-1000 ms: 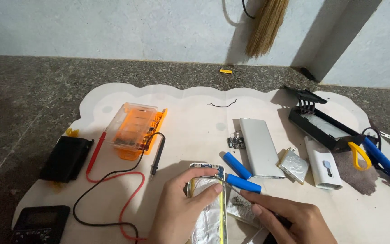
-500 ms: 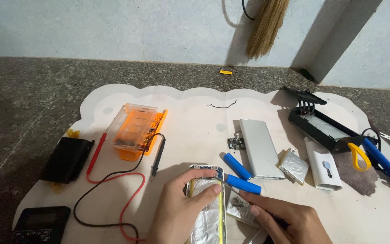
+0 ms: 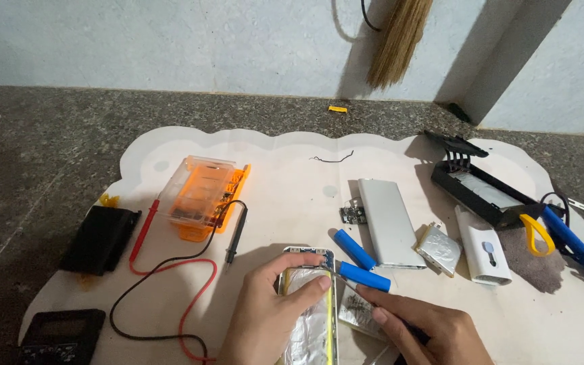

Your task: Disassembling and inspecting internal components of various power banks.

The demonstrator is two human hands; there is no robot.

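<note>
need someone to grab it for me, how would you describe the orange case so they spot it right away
On the pale scalloped mat, look at its left half. The orange case lies there, above the looping red and black probe leads. It is the only orange, clear-lidded box.

We've got our left hand (image 3: 270, 318) pinning down a silver foil battery pack (image 3: 311, 314) with a small blue circuit board (image 3: 309, 256) at its top, while our right hand (image 3: 422, 330) pokes a thin tool at its edge. Two blue cylindrical cells (image 3: 359, 262) lie just beside it, then a silver metal case (image 3: 388, 221), an orange clear-lidded toolbox (image 3: 203, 195) and the red and black probe leads (image 3: 170, 280), all on the pale mat (image 3: 285, 176).
</note>
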